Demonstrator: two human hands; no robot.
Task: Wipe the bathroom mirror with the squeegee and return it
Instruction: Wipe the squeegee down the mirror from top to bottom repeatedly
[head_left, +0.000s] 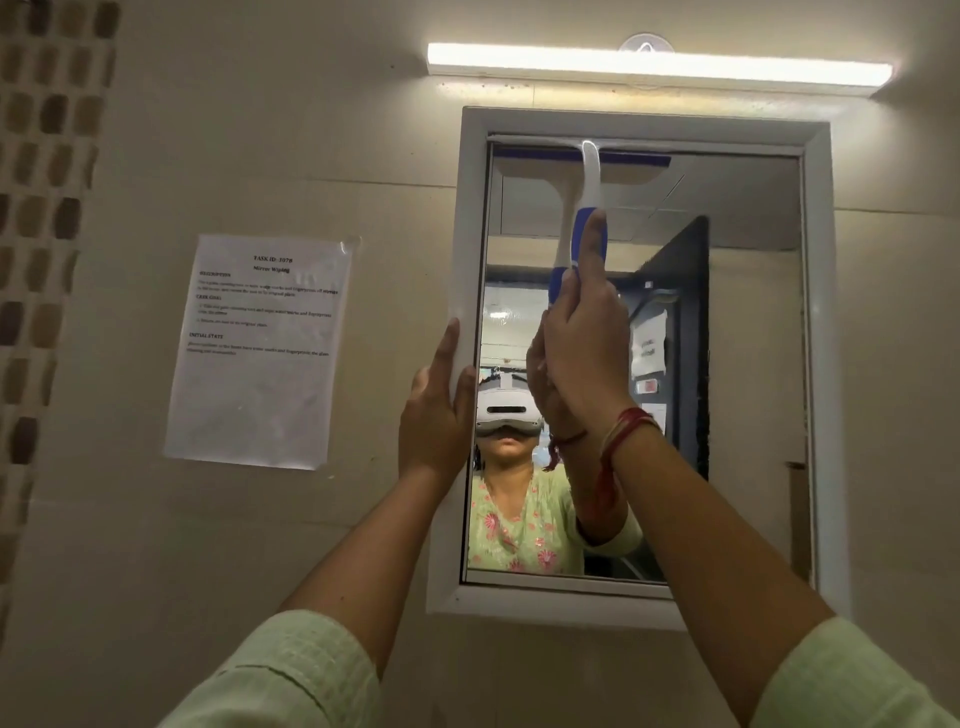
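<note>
At upper centre, the squeegee is set against the top edge of the mirror, its handle clasped by the right grip. The white frame is clasped by the left grip. One even, firmly pressed downward stroke is advised.

The beige wall bears a white-framed mirror, a printed sheet and a lit lamp.
</note>
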